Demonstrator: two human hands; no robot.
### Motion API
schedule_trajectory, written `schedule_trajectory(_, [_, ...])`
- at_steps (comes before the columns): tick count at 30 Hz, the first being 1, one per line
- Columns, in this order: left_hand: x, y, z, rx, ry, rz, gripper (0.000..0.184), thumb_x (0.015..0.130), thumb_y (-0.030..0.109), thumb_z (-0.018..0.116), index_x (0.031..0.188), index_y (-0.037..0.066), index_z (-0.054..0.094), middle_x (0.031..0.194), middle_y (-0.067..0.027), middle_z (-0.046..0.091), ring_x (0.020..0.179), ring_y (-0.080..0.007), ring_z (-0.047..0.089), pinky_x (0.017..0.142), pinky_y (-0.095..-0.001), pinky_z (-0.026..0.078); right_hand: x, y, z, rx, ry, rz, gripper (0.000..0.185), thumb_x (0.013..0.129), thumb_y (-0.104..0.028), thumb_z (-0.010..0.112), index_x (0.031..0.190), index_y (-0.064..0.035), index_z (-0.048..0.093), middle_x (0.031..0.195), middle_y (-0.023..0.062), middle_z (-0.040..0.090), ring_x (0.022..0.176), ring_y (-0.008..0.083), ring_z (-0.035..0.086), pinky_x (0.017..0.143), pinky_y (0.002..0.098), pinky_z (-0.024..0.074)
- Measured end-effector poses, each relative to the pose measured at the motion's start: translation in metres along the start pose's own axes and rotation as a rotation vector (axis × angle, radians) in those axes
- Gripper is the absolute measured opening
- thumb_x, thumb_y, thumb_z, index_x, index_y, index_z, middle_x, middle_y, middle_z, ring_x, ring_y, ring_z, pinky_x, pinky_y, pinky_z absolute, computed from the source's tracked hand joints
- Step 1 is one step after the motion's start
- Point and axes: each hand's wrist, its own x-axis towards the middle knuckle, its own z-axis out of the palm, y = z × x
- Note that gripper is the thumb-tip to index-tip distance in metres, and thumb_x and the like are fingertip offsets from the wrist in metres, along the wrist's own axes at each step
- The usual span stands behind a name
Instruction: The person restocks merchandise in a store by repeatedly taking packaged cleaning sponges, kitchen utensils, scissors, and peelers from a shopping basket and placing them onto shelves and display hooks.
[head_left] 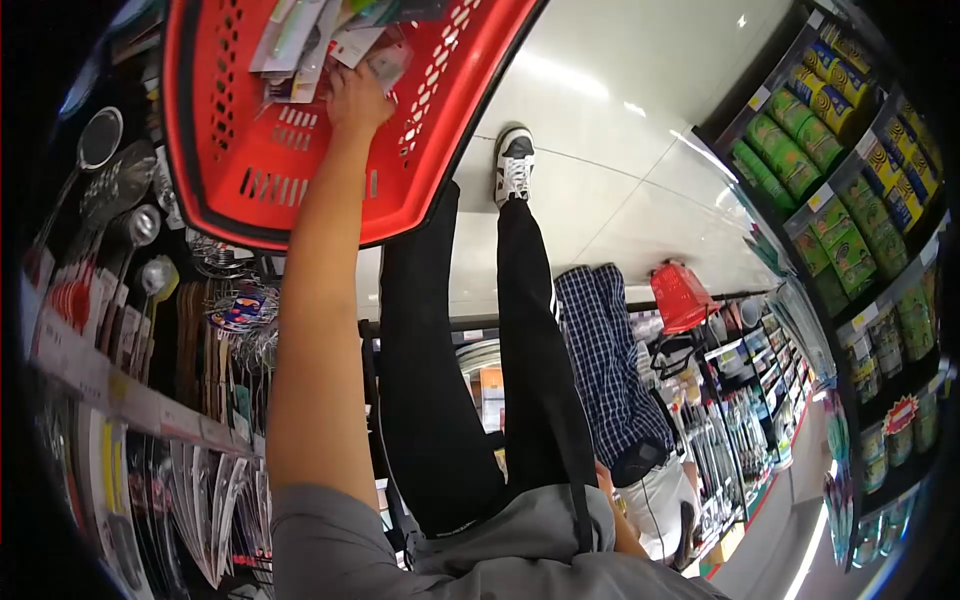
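My left arm stretches down into a red plastic shopping basket [225, 190]. Inside it, my left hand [357, 100] has its fingers bent at the edge of a clear plastic package [392, 62] with a white card. Several flat carded packages [300, 45] lie beside the fingers, some white and some with green; their contents are too small to make out. The fingertips are partly hidden among the packaging. At my right hip a strip of bare forearm [628, 530] shows, and my right hand [605, 482] is mostly hidden by my shirt.
Hanging ladles and strainers [140, 225] and packaged knives [205, 500] line the rack at left. Shelves of green and yellow packages [815, 130] stand at right. Behind me are a person in checked trousers [605, 360] and another red basket [680, 297]. Pale floor tiles [590, 120] lie between.
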Motion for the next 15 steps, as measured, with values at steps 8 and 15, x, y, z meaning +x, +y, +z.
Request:
schedule_trajectory(8, [0.086, -0.005, 0.011, 0.153, -0.148, 0.188, 0.066, 0.065, 0.026, 0.074, 0.125, 0.017, 0.049, 0.122, -0.0144, 0.055, 0.116, -0.0341, 0.05, 0.095, -0.0461, 0.043, -0.022, 0.013, -0.009, 0.074, 0.045, 0.108, 0.018, 0.082, -0.014, 0.057, 0.091, -0.0003, 0.064, 0.079, 0.004, 0.064, 0.076, 0.0112, 0.057, 0.067, 0.0261, 0.0452])
schedule_trajectory(15, [0.077, -0.006, 0.015, 0.392, 0.045, 0.274, 0.052, 0.072, 0.025, 0.07, 0.121, 0.022, 0.055, 0.117, -0.0143, 0.059, 0.112, -0.0352, 0.054, 0.094, -0.0463, 0.044, -0.005, 0.015, -0.006, 0.088, 0.043, 0.099, 0.017, 0.082, -0.013, 0.057, 0.091, -0.0001, 0.064, 0.079, 0.0035, 0.063, 0.076, 0.0109, 0.057, 0.067, 0.0257, 0.045])
